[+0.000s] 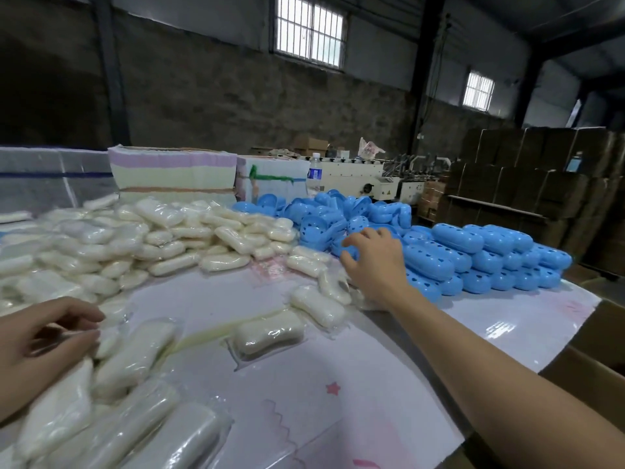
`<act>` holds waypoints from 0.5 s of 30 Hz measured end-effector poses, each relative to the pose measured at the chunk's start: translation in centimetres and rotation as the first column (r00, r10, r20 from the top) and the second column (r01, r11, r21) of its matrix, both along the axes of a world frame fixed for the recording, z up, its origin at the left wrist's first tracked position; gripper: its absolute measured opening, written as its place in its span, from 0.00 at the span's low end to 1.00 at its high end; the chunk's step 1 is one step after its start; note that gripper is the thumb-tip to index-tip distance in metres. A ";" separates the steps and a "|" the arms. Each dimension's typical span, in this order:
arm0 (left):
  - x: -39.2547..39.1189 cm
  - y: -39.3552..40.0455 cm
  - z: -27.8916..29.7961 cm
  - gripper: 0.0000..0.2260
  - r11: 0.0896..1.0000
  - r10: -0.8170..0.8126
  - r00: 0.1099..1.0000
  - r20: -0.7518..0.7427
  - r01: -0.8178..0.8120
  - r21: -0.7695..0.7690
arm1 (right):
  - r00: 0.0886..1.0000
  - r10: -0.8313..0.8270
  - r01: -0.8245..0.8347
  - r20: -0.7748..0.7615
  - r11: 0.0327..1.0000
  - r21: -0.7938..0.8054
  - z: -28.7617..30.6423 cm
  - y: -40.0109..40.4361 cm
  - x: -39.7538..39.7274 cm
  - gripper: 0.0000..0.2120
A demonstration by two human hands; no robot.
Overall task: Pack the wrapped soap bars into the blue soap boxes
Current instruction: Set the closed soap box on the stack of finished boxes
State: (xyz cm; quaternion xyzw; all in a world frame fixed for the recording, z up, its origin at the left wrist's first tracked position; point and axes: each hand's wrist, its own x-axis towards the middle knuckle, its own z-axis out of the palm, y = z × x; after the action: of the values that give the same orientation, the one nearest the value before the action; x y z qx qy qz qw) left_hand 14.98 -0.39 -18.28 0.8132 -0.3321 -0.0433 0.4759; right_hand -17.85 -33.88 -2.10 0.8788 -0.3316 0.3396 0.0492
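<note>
A big heap of white soap bars in clear wrap (pixel 135 238) covers the left of the table. One wrapped bar (pixel 269 331) lies alone in the middle. Loose open blue soap boxes (pixel 324 214) are piled at the back centre, and closed blue boxes (pixel 490 258) are stacked in rows to the right. My right hand (pixel 372 262) reaches out over the edge of the loose blue boxes, fingers spread, holding nothing. My left hand (pixel 40 340) hovers at the near left over wrapped bars, fingers curled; a bar edge lies at its fingertips, and the grip is unclear.
A glossy white sheet (pixel 338 401) covers the table. Foam blocks (pixel 172 174) and a water bottle (pixel 314 174) stand behind the piles. Open cardboard boxes (pixel 595 350) sit at the table's right edge, stacked cartons (pixel 541 184) farther back.
</note>
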 end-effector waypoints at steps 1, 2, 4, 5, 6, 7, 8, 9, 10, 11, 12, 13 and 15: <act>-0.1 0.4 -0.1 0.43 0.999 -0.031 1.000 -0.001 0.031 -0.043 | 0.997 0.078 -0.079 0.022 0.996 0.033 0.3 1.6 1.3 0.12; -1.2 1.6 1.1 0.34 1.000 -0.018 0.994 0.108 0.018 0.001 | 0.986 0.159 -0.163 0.052 0.984 0.078 0.5 3.3 2.6 0.10; -4.7 3.0 5.9 0.02 0.992 -0.117 0.966 0.229 0.103 0.072 | 0.942 0.312 -0.331 0.128 0.926 0.183 0.9 6.9 5.2 0.08; -5.1 3.9 7.3 0.08 0.997 -0.074 0.958 0.276 0.066 0.039 | 0.908 0.382 -0.415 0.172 0.875 0.248 1.1 8.7 6.5 0.07; -6.4 4.9 9.1 0.13 0.999 -0.040 0.940 0.340 0.034 0.022 | 0.868 0.442 -0.495 0.226 0.804 0.331 1.1 10.4 7.8 0.07; -7.5 5.4 10.4 0.15 1.000 -0.021 0.926 0.378 0.018 0.011 | 0.823 0.491 -0.569 0.286 0.706 0.422 1.2 12.1 9.0 0.07; -8.6 5.7 11.3 0.15 1.000 -0.026 0.917 0.399 0.028 0.002 | 0.779 0.527 -0.623 0.339 0.595 0.508 1.2 13.8 10.1 0.07; -9.3 5.8 12.1 0.14 0.997 -0.068 0.920 0.387 0.073 0.000 | 0.741 0.555 -0.659 0.379 0.490 0.570 1.2 15.4 11.2 0.07; -10.2 5.6 12.6 0.12 0.996 -0.086 0.922 0.377 0.086 0.016 | 0.710 0.579 -0.680 0.402 0.413 0.606 1.3 16.9 12.2 0.07; -10.2 5.4 12.5 0.08 0.997 -0.079 0.920 0.384 0.083 0.006 | 0.686 0.602 -0.693 0.408 0.371 0.618 1.4 18.3 13.3 0.07; -10.4 5.4 12.7 0.07 0.998 -0.059 0.920 0.388 0.060 0.010 | 0.671 0.625 -0.702 0.399 0.360 0.615 1.5 19.5 14.2 0.08; -10.2 5.5 12.7 0.10 0.999 -0.037 0.920 0.389 0.045 -0.012 | 0.661 0.644 -0.708 0.384 0.367 0.603 1.5 20.6 15.1 0.08; -10.4 5.7 13.1 0.14 1.000 -0.006 0.913 0.408 0.009 -0.005 | 0.664 0.648 -0.713 0.374 0.398 0.577 0.9 22.1 16.4 0.07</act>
State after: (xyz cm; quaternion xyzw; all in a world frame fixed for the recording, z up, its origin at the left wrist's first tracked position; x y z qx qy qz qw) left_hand 4.54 5.33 -5.19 0.8013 -0.4275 0.1267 0.3988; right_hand -1.44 -11.76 -1.19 0.8716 -0.0456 0.2211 -0.4352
